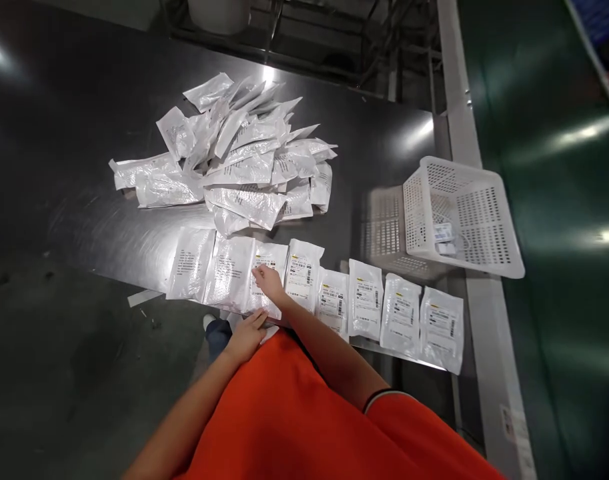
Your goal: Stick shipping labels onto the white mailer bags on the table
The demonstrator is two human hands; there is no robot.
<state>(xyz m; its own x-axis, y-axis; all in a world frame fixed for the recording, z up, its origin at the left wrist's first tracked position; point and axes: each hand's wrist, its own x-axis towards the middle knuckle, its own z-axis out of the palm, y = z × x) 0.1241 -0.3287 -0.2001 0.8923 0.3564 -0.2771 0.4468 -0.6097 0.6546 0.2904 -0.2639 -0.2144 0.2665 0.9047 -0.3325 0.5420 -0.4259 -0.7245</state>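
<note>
White plastic pouches lie in a row along the table's near edge. My right hand [268,281] is on the third pouch from the left [270,253], fingers curled together at its printed face. Whatever those fingers pinch is too small to make out. At that pouch's lower edge rests my left hand [248,337], its fingers stretched out and touching it. A small whitish piece [269,335] shows beside the left hand. Left of my hands, two pouches [229,273] show plain printed text. To the right, several pouches [367,299] carry labels with a yellow mark and barcodes.
A heap of similar pouches [249,153] lies farther back on the metal table [64,100]. A white perforated basket [509,230], holding a few small white items, stands at the right. Beyond it runs a green belt-like surface [549,200]. A paper strip [144,297] overhangs the near edge.
</note>
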